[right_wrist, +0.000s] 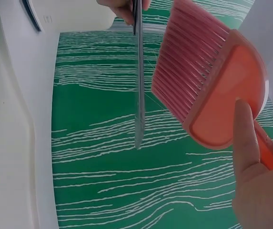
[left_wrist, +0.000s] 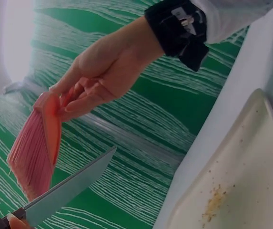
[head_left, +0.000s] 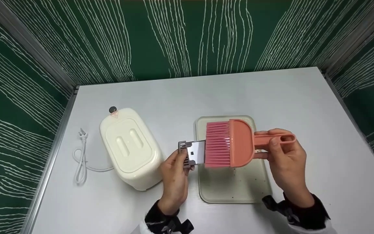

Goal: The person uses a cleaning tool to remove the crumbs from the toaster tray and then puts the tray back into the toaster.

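In the head view my left hand [head_left: 175, 177] pinches the grey slotted end of a flat metal crumb tray [head_left: 199, 152], with thumb on top. My right hand [head_left: 287, 162] grips the handle of an orange cleaning brush [head_left: 241, 143] with pink bristles. The bristles overlap the far part of the metal plate in that view. From the left wrist, the brush [left_wrist: 48, 124] hangs above the plate [left_wrist: 74, 188], bristles pointing down at it. The right wrist view shows the plate [right_wrist: 139, 90] edge-on, beside the bristles. Below both hands lies a beige rectangular tray [head_left: 218, 193].
Brown crumbs [left_wrist: 215, 205] are scattered on the beige tray. A cream toaster [head_left: 131, 146] with its lid on stands just left of my left hand. Its bundled power cord [head_left: 82, 159] lies farther left. Green panels [head_left: 203, 39] with white lines enclose the white table [head_left: 161, 97].
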`<state>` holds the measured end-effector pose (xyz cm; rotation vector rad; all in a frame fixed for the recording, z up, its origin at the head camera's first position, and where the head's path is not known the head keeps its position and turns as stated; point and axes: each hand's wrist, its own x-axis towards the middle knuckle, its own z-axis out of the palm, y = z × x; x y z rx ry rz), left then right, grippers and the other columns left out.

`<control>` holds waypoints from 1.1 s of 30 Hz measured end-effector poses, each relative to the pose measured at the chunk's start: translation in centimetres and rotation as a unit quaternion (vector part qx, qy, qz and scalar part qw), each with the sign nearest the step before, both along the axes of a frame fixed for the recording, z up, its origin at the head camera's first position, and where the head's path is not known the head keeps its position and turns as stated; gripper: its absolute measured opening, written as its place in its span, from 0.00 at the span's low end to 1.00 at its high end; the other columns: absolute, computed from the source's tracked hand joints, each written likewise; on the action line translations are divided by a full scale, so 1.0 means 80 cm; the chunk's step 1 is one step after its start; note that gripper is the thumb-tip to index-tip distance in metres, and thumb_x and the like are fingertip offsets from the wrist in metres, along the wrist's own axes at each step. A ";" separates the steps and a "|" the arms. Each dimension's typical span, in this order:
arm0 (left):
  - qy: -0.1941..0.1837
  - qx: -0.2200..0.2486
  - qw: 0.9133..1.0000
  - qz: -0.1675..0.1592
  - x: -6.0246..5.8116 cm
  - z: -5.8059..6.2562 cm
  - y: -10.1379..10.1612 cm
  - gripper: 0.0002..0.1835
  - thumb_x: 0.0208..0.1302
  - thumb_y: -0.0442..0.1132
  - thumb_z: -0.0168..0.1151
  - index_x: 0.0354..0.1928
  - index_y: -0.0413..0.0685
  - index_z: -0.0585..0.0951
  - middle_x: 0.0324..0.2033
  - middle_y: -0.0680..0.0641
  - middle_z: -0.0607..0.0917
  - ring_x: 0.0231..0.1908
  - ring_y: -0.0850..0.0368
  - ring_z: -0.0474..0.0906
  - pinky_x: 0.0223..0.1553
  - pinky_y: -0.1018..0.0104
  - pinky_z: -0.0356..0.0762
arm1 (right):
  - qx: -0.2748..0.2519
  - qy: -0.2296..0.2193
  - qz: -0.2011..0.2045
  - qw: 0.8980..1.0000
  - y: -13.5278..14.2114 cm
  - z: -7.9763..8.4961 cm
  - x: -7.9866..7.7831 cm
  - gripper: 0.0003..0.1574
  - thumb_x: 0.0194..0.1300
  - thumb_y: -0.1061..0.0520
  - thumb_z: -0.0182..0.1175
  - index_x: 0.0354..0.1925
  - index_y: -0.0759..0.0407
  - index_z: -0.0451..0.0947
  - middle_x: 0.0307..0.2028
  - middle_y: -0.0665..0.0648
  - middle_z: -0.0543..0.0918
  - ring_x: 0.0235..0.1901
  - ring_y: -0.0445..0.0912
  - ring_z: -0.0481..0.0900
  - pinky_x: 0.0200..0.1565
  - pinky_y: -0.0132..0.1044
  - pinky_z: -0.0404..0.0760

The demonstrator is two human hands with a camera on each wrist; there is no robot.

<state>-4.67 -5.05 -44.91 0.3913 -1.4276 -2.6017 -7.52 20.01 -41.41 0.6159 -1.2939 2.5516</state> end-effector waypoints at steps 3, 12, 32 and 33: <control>-0.004 -0.003 1.000 -0.010 0.000 0.001 0.000 0.16 0.76 0.30 0.54 0.55 0.22 0.81 0.35 0.41 0.86 0.28 0.58 0.76 0.29 0.72 0.75 | 0.032 -0.011 0.000 0.999 -0.005 0.000 0.003 0.13 0.80 0.73 0.46 0.57 0.79 0.70 0.52 0.73 0.84 0.46 0.58 0.89 0.38 0.50 0.89; -0.009 -0.006 0.999 -0.036 0.001 0.003 0.000 0.17 0.78 0.31 0.54 0.57 0.22 0.80 0.41 0.37 0.87 0.34 0.55 0.81 0.33 0.69 0.80 | 0.095 -0.018 0.012 0.995 -0.013 -0.004 0.008 0.13 0.79 0.72 0.48 0.58 0.79 0.70 0.54 0.71 0.83 0.44 0.58 0.89 0.38 0.51 0.88; -0.008 -0.018 1.000 -0.021 0.001 0.003 -0.003 0.15 0.77 0.31 0.54 0.51 0.22 0.82 0.33 0.42 0.84 0.28 0.58 0.75 0.29 0.72 0.74 | 0.141 -0.017 -0.012 0.990 0.002 0.000 0.002 0.11 0.79 0.72 0.49 0.55 0.79 0.70 0.51 0.70 0.85 0.40 0.56 0.90 0.36 0.48 0.89; -0.007 -0.018 1.000 -0.020 0.001 0.003 -0.003 0.15 0.77 0.31 0.54 0.50 0.22 0.82 0.34 0.42 0.84 0.29 0.58 0.75 0.29 0.72 0.74 | 0.138 -0.017 -0.012 0.990 0.003 0.000 0.002 0.11 0.79 0.72 0.49 0.55 0.80 0.70 0.51 0.71 0.85 0.40 0.56 0.90 0.36 0.48 0.89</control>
